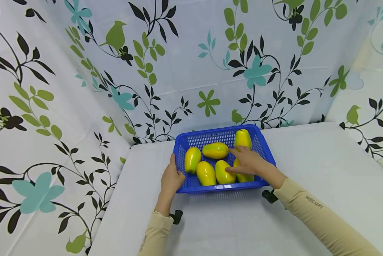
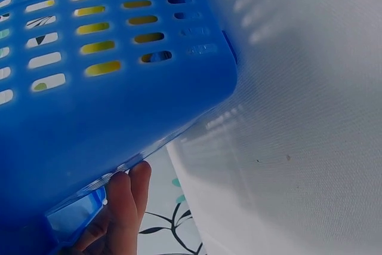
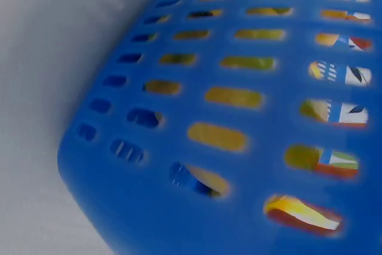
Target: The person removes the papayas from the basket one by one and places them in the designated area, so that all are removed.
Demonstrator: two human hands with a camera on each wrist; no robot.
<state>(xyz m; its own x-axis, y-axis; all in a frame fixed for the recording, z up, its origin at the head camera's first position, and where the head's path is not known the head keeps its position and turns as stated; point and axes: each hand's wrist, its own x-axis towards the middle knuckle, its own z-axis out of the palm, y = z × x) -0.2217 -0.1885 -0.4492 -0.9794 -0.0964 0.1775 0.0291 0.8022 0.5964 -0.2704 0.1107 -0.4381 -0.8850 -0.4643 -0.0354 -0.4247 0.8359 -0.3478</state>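
Observation:
A blue plastic basket (image 1: 210,191) holds several glossy yellow-green mangoes (image 1: 206,173). At its left end my left hand (image 1: 171,177) grips the rim, thumb toward the inside and fingers along the outer wall. The left wrist view shows those fingertips (image 2: 141,174) against the underside of the wall (image 2: 119,111). My right hand (image 1: 249,161) reaches over the right part of the basket with fingers spread. Its thumb overlaps a front mango (image 1: 224,173), and its fingertips are right at the middle mango (image 1: 215,150) and the back-right mango (image 1: 243,138). Another mango (image 1: 246,177) is partly hidden beneath it.
The basket stands on a white-covered table (image 1: 217,224), close to its back edge. Behind and at both sides hangs a patterned curtain (image 1: 185,71) with leaves and birds. In the right wrist view the slotted basket wall (image 3: 179,207) fills most of the picture.

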